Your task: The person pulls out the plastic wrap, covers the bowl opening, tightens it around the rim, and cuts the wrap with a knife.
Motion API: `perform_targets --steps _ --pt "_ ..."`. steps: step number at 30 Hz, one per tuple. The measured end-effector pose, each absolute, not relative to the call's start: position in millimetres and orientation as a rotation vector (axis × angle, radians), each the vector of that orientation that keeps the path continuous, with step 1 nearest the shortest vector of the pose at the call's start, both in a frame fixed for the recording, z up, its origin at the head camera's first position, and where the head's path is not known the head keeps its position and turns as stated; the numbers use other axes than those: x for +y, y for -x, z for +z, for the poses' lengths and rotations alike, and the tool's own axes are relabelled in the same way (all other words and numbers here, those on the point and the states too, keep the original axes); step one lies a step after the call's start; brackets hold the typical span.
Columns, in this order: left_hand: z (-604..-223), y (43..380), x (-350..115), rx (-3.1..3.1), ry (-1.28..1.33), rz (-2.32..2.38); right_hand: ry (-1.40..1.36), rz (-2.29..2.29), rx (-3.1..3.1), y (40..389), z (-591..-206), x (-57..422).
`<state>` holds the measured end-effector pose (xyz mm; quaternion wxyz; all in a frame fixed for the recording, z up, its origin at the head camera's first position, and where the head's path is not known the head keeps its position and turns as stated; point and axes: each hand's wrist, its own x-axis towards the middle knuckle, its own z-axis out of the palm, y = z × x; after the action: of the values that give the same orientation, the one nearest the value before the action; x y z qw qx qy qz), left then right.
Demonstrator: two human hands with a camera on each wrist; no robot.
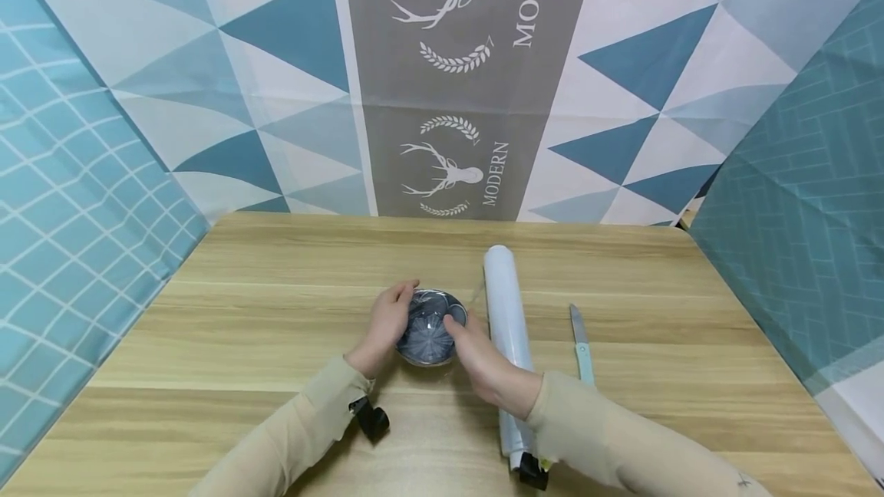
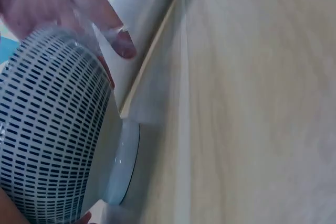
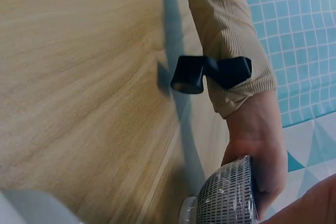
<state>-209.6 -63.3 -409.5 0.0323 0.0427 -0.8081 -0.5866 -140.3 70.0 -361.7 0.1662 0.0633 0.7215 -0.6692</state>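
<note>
A bowl (image 1: 427, 340) with a dark dash pattern outside and a pale foot (image 2: 122, 163) is between both hands near the table's middle. Clear plastic wrap (image 1: 430, 320) covers its mouth, and wrinkled film clings to its patterned side in the left wrist view. My left hand (image 1: 388, 320) holds the bowl's left side, fingers along the far rim. With its thumb over the rim, my right hand (image 1: 486, 363) grips the right side; a bit of film lies around a fingertip (image 2: 124, 45) there. The palm side of the left hand is partly hidden behind the bowl.
A long roll of plastic wrap (image 1: 507, 305) lies lengthwise just right of the bowl, passing under the right forearm. Farther right is a knife (image 1: 582, 343) with a light blue handle, blade pointing away. A patterned cloth wall (image 1: 442, 98) stands behind the wooden table (image 1: 276, 267).
</note>
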Motion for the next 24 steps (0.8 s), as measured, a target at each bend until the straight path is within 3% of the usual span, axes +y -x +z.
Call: perform_targets --steps 24 --pt "-410 176 -57 -2.026 -0.355 -2.360 -0.329 -2.124 1.973 163 -370 58"
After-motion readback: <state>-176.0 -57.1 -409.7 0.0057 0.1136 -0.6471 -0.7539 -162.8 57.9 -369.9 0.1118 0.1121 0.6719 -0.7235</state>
